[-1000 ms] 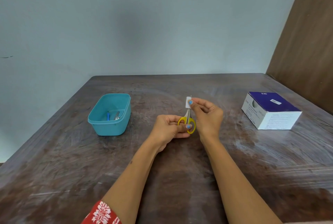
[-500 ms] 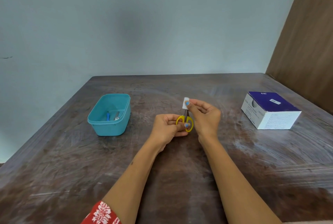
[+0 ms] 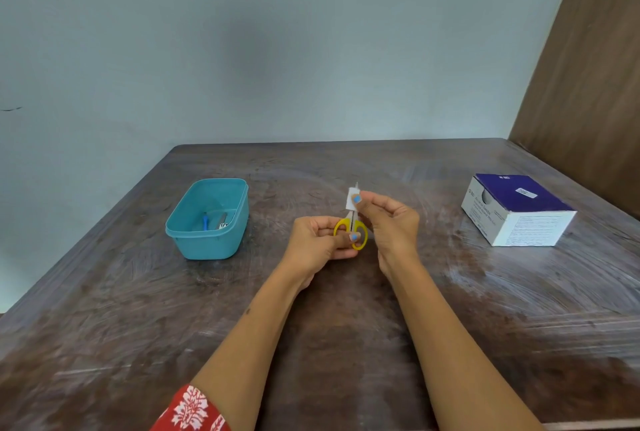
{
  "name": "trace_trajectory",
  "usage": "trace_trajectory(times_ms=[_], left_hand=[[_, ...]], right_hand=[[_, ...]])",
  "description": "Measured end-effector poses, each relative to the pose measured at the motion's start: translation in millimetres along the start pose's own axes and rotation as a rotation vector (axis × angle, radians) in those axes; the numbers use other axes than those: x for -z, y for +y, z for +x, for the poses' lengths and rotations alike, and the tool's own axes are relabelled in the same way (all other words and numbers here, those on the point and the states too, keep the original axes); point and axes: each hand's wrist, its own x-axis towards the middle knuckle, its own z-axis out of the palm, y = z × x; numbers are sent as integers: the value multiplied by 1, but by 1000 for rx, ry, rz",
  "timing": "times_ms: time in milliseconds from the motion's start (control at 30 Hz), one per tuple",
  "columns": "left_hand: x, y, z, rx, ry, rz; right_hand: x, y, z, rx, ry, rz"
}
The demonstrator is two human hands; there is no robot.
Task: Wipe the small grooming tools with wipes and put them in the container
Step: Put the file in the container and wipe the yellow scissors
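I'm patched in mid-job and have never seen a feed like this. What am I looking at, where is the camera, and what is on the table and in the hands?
There is no machine here: these are a person's two bare arms, seen from a wide-angle camera worn on the head, looking forward and down. The left hand holds small scissors by their yellow handles. The right hand pinches a small white wipe around the blades, near the tip. On the brown table, at the person's left, stands a teal container with a few small tools already inside, too small to name. At the right sits a blue and white box.
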Motion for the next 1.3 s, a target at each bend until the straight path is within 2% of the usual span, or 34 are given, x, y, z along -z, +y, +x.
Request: trace_trajectory(times_ms=[100,267,433,667,833,1000,1167,1300], left_hand=[[3,0,2,-19,32,-7],[1,0,1,-38,-14,-15],[3,0,2,-87,120,-5],[4,1,4,-117,136,-58],[9,1,6,-126,216,-111],[9,2,6,-100,184,-100],[12,5,6,-144,226,-215],[14,7,6,-108,223,-242]], right_hand=[[0,1,-2,-20,-60,-89],[2,3,0,85,-3,-161],[4,7,0,145,-63,-336],[3,10,3,191,-38,-374],[4,12,2,196,-75,-486],[4,9,-1,329,-110,-593],[4,10,-2,326,-126,-617],[3,10,-2,365,-142,-659]])
